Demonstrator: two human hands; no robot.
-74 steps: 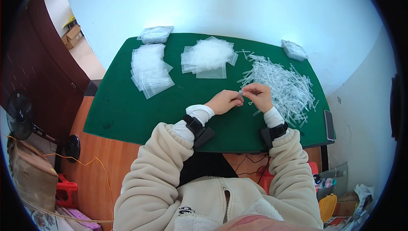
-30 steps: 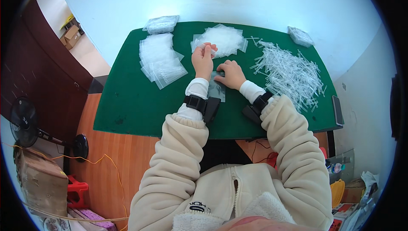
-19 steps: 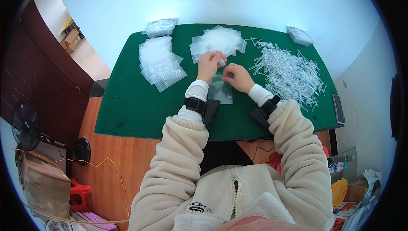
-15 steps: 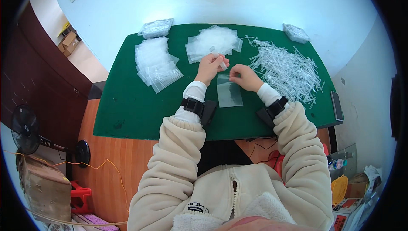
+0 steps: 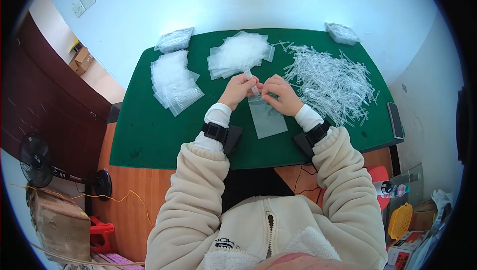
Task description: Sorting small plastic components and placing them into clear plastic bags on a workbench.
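Observation:
My left hand [image 5: 240, 91] is closed around a small bundle of thin clear plastic pieces [image 5: 248, 75], whose ends stick out above the fingers. Against it, on the right, my right hand [image 5: 281, 95] pinches at the top edge of a clear zip bag [image 5: 268, 122]. The bag hangs flat toward me over the green table, its upper edge partly hidden by my fingers. Whether the left fingertips also touch the bag, I cannot tell. Right of my right hand spreads a loose heap of similar clear plastic pieces [image 5: 330, 83].
Beyond my hands lies a pile of flat zip bags [image 5: 241, 51]. Filled bags [image 5: 174, 81] overlap at the left of the green table [image 5: 149, 143]. Plastic-wrapped packs stand at the back left [image 5: 175, 39] and back right [image 5: 343, 33]. A phone [image 5: 395, 120] rests at the right edge.
The bag's top has been lifted, and the bag now slants under both hands. My right hand has come up beside the left, which has lowered slightly with the bundle. The whole view has shifted a little.

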